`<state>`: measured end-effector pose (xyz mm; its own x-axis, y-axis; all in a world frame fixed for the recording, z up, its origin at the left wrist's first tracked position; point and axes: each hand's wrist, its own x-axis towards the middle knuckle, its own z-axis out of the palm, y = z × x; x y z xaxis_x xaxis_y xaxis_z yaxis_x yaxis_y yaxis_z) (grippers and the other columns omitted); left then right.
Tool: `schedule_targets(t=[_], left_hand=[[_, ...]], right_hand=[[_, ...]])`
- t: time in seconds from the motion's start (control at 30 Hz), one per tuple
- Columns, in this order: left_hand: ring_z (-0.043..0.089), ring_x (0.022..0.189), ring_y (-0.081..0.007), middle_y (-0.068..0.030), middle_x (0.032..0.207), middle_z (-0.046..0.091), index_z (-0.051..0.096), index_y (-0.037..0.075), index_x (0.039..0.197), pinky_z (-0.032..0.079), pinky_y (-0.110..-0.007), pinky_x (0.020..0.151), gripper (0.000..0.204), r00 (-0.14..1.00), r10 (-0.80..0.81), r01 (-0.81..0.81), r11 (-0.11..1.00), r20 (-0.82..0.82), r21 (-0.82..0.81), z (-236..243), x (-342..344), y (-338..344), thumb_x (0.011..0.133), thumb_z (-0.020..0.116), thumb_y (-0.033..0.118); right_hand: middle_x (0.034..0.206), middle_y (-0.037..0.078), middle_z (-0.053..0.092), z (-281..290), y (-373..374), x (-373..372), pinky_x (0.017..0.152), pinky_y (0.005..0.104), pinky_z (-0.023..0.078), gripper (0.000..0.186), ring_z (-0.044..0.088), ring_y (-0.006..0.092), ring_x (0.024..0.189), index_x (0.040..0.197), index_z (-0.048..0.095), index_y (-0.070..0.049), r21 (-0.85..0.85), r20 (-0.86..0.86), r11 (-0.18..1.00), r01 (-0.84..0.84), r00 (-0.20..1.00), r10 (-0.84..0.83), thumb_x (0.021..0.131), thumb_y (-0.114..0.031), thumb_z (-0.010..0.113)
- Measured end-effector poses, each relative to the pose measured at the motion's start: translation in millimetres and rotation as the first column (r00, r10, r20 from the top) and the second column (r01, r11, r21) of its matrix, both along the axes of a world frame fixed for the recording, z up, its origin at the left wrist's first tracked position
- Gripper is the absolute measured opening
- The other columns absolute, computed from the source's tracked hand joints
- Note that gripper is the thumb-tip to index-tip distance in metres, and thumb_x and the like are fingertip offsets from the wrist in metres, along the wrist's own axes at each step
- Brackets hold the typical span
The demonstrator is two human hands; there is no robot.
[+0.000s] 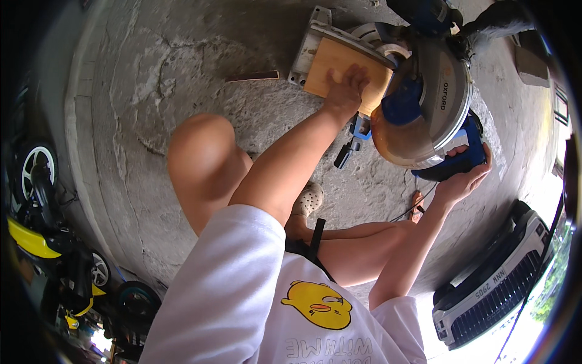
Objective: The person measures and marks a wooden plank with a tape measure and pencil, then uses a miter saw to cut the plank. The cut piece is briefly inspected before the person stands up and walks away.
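My left hand (347,91) lies with fingers spread on a flat wooden board (321,64), pressing it against the grey metal base (301,57) of a miter saw. At the saw's front, my right hand (464,185) is wrapped round its blue handle (470,148). The saw head, with a silver and blue blade guard (433,100), stands to the right of the board. Its blade is hidden by the guard, so I cannot tell whether it touches the wood. A blue and black clamp-like part (351,145) sticks out below the base.
A thin wood strip (252,76) lies on the rough concrete floor (200,67) left of the saw. My clog (311,198) and a brown sandal (416,205) are nearby, with a thin cord (407,212). Motorcycles (45,242) stand at left, a vehicle (494,279) at lower right, a grey block (531,67) at upper right.
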<state>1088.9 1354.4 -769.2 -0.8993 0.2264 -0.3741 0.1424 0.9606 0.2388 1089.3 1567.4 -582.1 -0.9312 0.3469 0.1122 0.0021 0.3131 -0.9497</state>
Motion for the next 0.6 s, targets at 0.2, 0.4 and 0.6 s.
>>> schedule_targets(t=[0.2, 0.4, 0.6], left_hand=[[0.010, 0.154, -0.0286, -0.0073, 0.167, 0.011, 0.026, 0.011, 0.157, 0.028, -0.073, 0.106, 0.061, 1.000, 0.013, -0.013, 1.000, -0.025, 0.007, -5.9, 0.7, 1.4, 0.099, 0.046, 0.013], [0.009, 0.154, -0.0278, -0.0062, 0.167, 0.011, 0.025, 0.012, 0.157, 0.027, -0.074, 0.106, 0.060, 1.000, 0.008, -0.009, 1.000, -0.019, -0.017, -4.3, 0.4, 1.8, 0.100, 0.044, 0.013], [0.008, 0.154, -0.0277, -0.0060, 0.168, 0.009, 0.023, 0.013, 0.158, 0.028, -0.073, 0.106, 0.062, 1.000, 0.005, -0.005, 1.000, -0.004, -0.021, -1.1, -0.6, 0.9, 0.100, 0.044, 0.013]], right_hand=[[0.085, 0.008, 0.060, -1.0, -2.0, 2.3, 0.068, 0.0292, 0.051, 0.057, 0.057, 0.0152, 0.072, 0.130, 0.049, -0.010, -0.025, -0.009, 0.999, -0.022, 1.000, 0.022, 0.105, -0.057, 0.030], [0.085, 0.008, 0.059, -2.6, -2.5, 3.6, 0.068, 0.0296, 0.052, 0.058, 0.057, 0.0155, 0.072, 0.130, 0.048, -0.009, -0.031, -0.006, 0.999, -0.010, 1.000, 0.009, 0.104, -0.058, 0.031], [0.084, 0.008, 0.059, -3.8, -3.0, 4.7, 0.067, 0.0293, 0.052, 0.057, 0.057, 0.0153, 0.072, 0.131, 0.047, -0.009, -0.023, -0.011, 1.000, -0.019, 1.000, 0.019, 0.105, -0.057, 0.030]])
